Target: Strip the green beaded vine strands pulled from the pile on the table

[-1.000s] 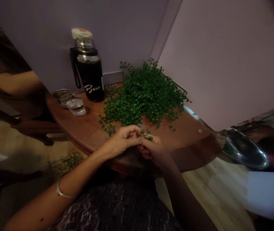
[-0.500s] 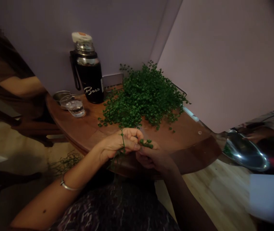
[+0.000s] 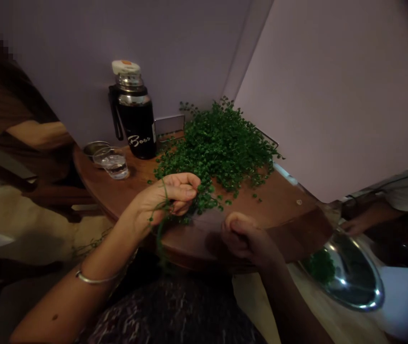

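Note:
Over the front edge of the wooden table, my left hand (image 3: pixel 175 195) pinches a green leafy sprig between thumb and fingertips. Thin green stems (image 3: pixel 160 234) trail from that hand and hang down past its palm. My right hand (image 3: pixel 242 239) is apart from it to the right, fingers curled closed; whatever may be inside is hidden. Behind both hands lies a big heap of leafy greens (image 3: pixel 221 143) with small round leaves. Some leaves near my left fingertips overlap the heap in view, so the sprig's end is hard to separate.
On the table (image 3: pixel 279 210) stand a black flask (image 3: pixel 137 124), a clear glass of water (image 3: pixel 116 166) and a metal bowl (image 3: pixel 94 147). At the right, a steel tray (image 3: pixel 358 272) holds some greens, a person's arm (image 3: pixel 363 217) beside it. Another person's arm (image 3: pixel 39 135) shows left.
My hands, together before, have separated: the left moved up and left with its sprig, the right moved right and slightly down. The steel tray at right appears lower and closer in, with more of it visible.

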Tool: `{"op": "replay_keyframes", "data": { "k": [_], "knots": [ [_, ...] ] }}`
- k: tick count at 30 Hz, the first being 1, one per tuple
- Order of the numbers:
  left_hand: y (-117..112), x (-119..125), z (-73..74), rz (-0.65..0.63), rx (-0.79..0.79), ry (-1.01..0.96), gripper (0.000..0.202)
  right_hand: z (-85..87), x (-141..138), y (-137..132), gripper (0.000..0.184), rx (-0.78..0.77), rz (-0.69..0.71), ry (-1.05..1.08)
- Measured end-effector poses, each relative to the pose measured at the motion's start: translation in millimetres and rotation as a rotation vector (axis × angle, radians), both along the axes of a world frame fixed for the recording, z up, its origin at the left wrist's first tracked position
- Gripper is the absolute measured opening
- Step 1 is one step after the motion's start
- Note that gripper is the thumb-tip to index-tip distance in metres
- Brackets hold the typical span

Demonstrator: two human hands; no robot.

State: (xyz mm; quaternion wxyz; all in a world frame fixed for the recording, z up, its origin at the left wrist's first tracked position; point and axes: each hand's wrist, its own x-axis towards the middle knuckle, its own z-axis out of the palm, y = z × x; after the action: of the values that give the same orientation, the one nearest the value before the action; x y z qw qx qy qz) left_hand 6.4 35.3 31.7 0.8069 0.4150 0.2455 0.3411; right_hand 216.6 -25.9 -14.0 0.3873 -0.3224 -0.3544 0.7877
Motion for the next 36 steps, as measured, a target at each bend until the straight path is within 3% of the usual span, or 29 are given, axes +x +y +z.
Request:
{"op": "replay_keyframes", "data": {
  "k": [3, 9, 13, 18, 22, 26, 32, 36],
  "knots": [
    [-2.1, 9.7, 2.8, 0.035, 0.023, 0.087, 0.019, 9.2, -8.8, 1.8, 0.011, -0.065, -0.164, -0.038],
    [-7.0, 22.1, -5.7, 0.185, 0.079, 0.175, 0.018, 18.2, -15.9, -5.1, 0.019, 0.109, -0.443, -0.120],
    [-9.6, 24.6, -8.9, 0.207, 0.098, 0.156, 0.018, 12.6, -23.3, -6.8, 0.026, 0.122, -0.370, -0.275],
    [-16.8, 29.5, -15.4, 0.123, 0.148, 0.180, 0.016, 12.3, -32.5, -1.9, 0.025, 0.271, -0.307, -0.437],
    [-16.5, 25.0, -20.2, 0.025, 0.300, 0.360, 0.011, 13.5, -30.3, -1.0, 0.027, 0.314, -0.252, -0.538],
    [-14.2, 20.6, -21.6, -0.033, 0.443, 0.550, 0.020, 7.0, -29.7, -2.2, 0.027, 0.227, -0.192, -0.516],
    [-14.8, 23.2, -23.6, 0.032, 0.531, 0.515, 0.021, 1.3, -36.0, -3.7, 0.030, 0.173, -0.196, -0.441],
    [-16.7, 21.1, -22.5, 0.022, 0.503, 0.481, 0.021, 4.0, -36.0, -5.3, 0.029, 0.151, -0.168, -0.415]
  ]
}}
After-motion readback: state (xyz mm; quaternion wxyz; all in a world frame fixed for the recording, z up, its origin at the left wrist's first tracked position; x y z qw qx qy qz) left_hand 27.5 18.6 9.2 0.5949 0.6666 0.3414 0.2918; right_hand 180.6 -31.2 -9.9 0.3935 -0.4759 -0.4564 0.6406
